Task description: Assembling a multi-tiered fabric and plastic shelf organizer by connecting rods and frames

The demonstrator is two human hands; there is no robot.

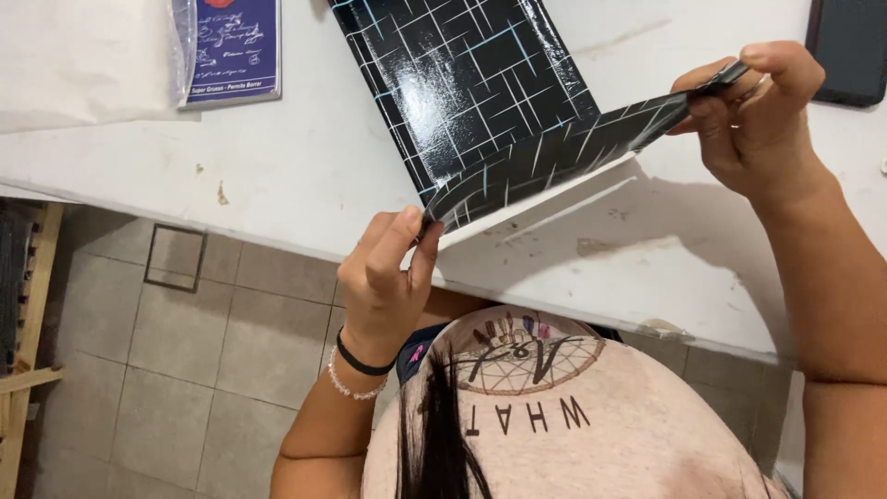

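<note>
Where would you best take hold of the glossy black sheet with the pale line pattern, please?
Probably at the two corners of the black patterned sheet's lifted near edge, from either side: the left hand pinches one corner, the right hand the other. That edge curls up off the white table; the rest lies flat.

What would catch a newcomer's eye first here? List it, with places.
First, the glossy black sheet with thin white lines in the middle, lying on the white table with its near edge lifted. The left hand pinches one lifted corner at centre, and the right hand pinches the other at upper right. A dark blue printed card lies at upper left.
</note>
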